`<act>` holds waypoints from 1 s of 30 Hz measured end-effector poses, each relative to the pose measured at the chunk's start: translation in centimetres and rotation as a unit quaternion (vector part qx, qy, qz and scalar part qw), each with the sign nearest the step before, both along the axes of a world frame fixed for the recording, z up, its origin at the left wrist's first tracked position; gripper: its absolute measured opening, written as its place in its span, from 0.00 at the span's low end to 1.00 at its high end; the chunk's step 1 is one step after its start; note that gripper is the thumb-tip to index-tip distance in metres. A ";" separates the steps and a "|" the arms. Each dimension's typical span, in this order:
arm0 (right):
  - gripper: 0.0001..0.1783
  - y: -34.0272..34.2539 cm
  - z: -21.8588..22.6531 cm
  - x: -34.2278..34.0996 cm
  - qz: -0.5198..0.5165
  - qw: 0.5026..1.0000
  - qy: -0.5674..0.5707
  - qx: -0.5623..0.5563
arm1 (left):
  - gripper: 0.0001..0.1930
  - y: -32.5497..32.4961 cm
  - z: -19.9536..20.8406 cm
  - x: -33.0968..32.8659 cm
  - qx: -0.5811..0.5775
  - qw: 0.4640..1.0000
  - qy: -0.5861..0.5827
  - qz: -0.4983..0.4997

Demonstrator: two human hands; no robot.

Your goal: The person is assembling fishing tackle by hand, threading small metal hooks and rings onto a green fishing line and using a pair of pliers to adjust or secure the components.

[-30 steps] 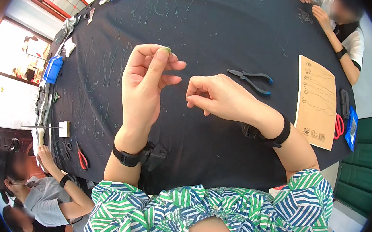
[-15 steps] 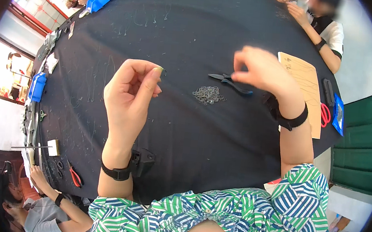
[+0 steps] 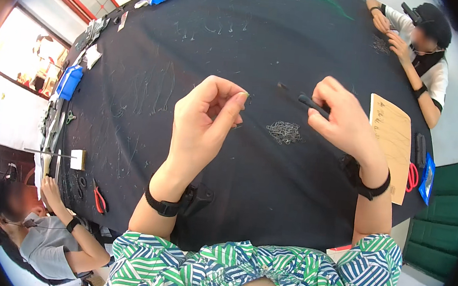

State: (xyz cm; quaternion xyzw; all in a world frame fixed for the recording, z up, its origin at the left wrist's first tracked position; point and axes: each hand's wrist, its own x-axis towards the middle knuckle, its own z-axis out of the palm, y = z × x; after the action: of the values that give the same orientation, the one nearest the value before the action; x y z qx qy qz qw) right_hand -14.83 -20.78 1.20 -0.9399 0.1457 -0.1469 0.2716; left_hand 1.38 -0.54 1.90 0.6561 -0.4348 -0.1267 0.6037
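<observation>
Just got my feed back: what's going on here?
The person's right hand holds the dark pliers, their tip blurred. The left hand pinches a tiny item at its fingertips, too small to identify. Between the hands, a pile of small metal pieces lies on the black cloth.

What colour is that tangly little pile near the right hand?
The tangled pile near the right hand is silvery grey, best seen in the head view.
</observation>
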 end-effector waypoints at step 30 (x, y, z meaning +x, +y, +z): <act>0.15 4.7 2.4 -0.5 0.069 0.983 -0.161 -0.059 | 0.03 -0.2 -0.3 -0.7 -0.013 0.994 -0.111 0.015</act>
State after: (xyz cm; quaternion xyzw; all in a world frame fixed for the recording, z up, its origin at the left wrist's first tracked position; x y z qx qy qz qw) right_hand -15.35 -16.07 3.63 -0.9261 0.0258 -0.2852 0.2455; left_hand 0.72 -0.78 1.55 0.6648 -0.4912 -0.0385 0.5615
